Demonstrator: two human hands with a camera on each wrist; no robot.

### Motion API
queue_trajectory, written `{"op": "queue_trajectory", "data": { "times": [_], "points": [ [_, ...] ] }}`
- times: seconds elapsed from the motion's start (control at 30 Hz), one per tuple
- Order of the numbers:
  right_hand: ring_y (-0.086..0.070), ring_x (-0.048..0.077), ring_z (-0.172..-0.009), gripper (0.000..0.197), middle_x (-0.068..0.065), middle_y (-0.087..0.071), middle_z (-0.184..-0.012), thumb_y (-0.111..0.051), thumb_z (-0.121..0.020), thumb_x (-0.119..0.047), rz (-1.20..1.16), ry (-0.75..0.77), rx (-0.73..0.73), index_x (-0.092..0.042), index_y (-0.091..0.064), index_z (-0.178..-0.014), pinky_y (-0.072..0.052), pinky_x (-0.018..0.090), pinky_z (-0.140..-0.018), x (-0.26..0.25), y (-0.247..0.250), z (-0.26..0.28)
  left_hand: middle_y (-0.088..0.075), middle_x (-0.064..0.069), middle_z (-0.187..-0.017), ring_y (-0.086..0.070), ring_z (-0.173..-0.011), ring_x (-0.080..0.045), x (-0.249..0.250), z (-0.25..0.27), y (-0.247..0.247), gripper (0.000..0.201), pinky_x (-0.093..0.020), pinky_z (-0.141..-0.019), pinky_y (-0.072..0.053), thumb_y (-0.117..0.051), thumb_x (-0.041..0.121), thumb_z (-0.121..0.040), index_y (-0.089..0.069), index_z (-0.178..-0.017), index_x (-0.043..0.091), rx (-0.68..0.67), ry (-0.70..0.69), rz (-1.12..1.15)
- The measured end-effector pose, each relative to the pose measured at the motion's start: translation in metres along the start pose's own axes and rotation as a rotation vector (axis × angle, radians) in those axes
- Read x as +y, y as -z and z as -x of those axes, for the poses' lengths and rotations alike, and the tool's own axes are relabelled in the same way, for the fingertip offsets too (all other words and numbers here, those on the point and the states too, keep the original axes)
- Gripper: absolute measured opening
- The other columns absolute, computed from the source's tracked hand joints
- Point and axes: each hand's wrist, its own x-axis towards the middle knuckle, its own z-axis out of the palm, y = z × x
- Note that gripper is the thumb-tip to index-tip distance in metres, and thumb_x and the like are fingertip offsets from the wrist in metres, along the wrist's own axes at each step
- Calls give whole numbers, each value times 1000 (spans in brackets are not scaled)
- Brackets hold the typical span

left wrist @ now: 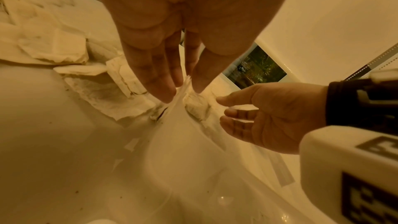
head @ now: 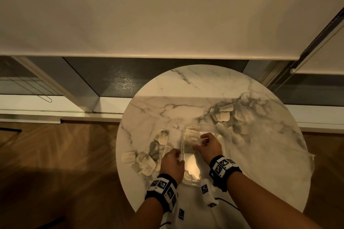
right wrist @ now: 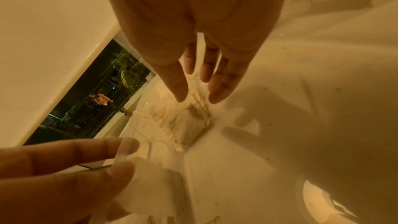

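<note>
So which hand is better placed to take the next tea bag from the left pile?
Probably the left hand: it pinches the wall of the clear container, right beside the left pile; the right hand reaches inside it.

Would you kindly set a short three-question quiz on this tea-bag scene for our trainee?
1. True or false: the left hand grips the rim of the clear box.
2. The right hand is: A over the box; B on the floor; C on the blind.
3. What lies loose on the table left of the box?
Key: 1 true; 2 A; 3 tea bags.
</note>
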Motion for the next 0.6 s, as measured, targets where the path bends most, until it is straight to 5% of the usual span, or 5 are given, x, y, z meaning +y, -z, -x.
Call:
{"op": "queue_trajectory", "data": {
  "times": [0.13, 0.33, 0.6],
  "points": [
    [-68, 22, -76, 40, 4, -68, -87, -89, -60, -31, 101, -174, -93, -21, -60, -86, -60, 35, -68, 5, -5, -2, -63, -2, -121, -64, -99, -15, -1, -1, -1, 39, -24, -88, -50, -62, 9, -89, -56, -128, 15, -8, -3, -1],
    [-67, 19, -71, 52, 3, -69, -82, -77, -53, -62, 187, -218, -94, -18, -68, -81, -51, 25, -51, -8, -14, 4, -62, -1, -120, -63, -97, -15, 0, -1, -1, 39, -22, -86, -49, -61, 7, -90, -55, -128, 14, -12, 15, -10],
    [-59, 26, -82, 61, 12, -68, -102, -69, -72, -64, 236, -267, -53, -11, -67, -101, -45, 28, -65, -15, -18, -7, -64, 0, -118, -65, -98, -15, 2, -2, -2, 39, -24, -87, -50, -62, 8, -89, -56, -127, 15, -24, 34, 4]
  ]
}}
